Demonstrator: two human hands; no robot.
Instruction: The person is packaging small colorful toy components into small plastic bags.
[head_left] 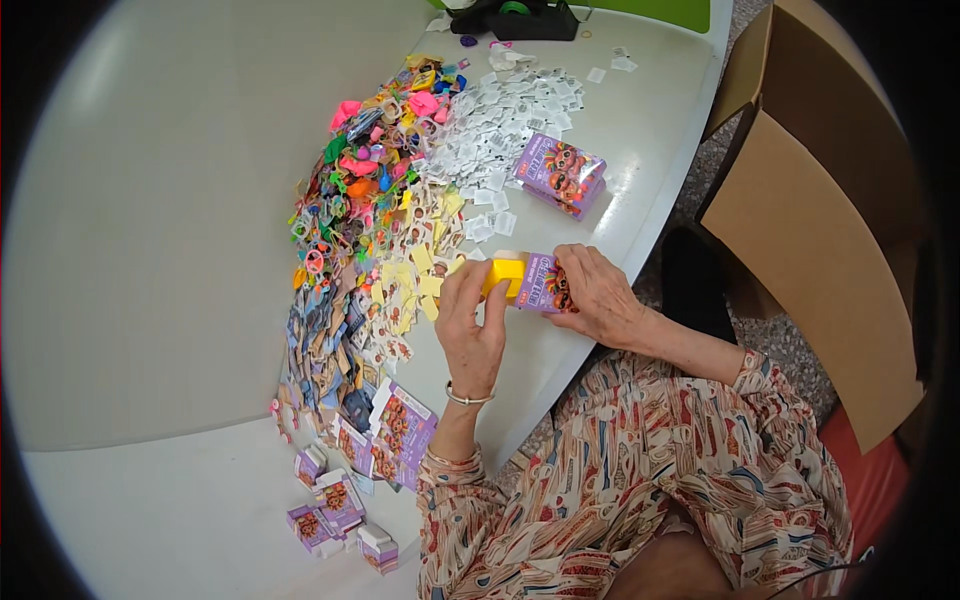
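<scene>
A small purple printed carton [537, 284] lies on its side in front of me, its left end open. My right hand [603, 292] is closed around its right end. At the open end my left hand [470, 322] pinches a bright yellow block-shaped piece [508, 270], partly inside the carton. Whether that piece is solid or a small box I cannot tell. Just beyond my hands, a second purple carton [562, 175] rests on the table. Left of my left hand are loose yellow and white printed cards [420, 270].
White paper slips [500, 125] and colourful small toys [365, 170] are heaped on the far left of the table [640, 130]. Folded packets [325, 340] and purple cartons [340, 500] lie nearer. A black tape dispenser [530, 22] stands far back; a large cardboard box [800, 220] is at right.
</scene>
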